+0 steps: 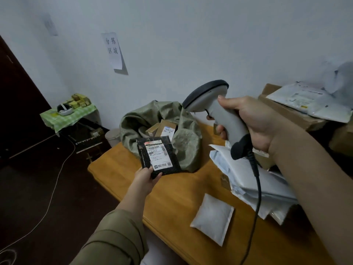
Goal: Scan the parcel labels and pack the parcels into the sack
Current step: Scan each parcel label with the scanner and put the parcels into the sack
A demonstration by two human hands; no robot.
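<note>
The left hand (pixel 146 175) pinches the lower corner of a black parcel (pixel 158 156), its fingers (pixel 157 176) curled round the edge, holding it above the table (pixel 172 199) at about 9 o'clock from the scanner. The parcel's white label (pixel 159 156) faces up (barcode near its top). The right hand (pixel 254 121) grips the grey scanner (pixel 214 109) by its handle, fingers wrapped round it, head tilted toward the parcel; a black cord (pixel 257 188) hangs from its base. The green sack (pixel 162 129) stands open on the table at 12 o'clock from the parcel, with boxes (pixel 162 129) inside. A white padded mailer (pixel 213 219) lies flat at 6 o'clock from the scanner, and a pile of pale mailers (pixel 246 178) sits beneath the right forearm.
</note>
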